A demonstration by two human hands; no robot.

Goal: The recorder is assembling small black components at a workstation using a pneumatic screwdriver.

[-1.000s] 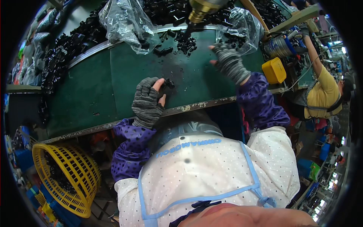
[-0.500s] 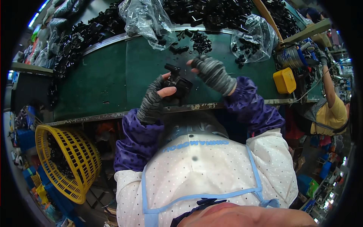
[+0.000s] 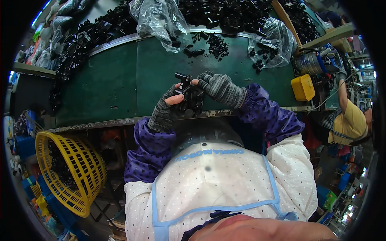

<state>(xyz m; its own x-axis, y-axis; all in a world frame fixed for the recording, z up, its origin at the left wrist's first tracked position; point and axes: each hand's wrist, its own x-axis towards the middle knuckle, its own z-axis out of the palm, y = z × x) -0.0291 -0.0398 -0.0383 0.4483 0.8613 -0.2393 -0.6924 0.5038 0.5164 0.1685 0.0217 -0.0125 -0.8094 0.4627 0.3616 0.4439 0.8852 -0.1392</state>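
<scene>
A black plastic part with a short arm sticking up is held above the near edge of the green worktop. My left hand, in a grey fingerless glove, is closed round its left side with the thumb across the front. From the right, my right hand reaches the top of the same part, thumb and fingers drawn together there. Whether a smaller piece sits in the right fingertips is hidden. Beyond the hands, small black pieces lie loose beside a clear plastic bag.
Heaped black parts line the worktop's far side. A second clear bag holds small black pieces at the right, near a yellow container. A yellow basket stands at lower left. Another person works at far right.
My right hand has come down and left from above the worktop onto the black part. The left hand still holds that part, nearly in the same place.
</scene>
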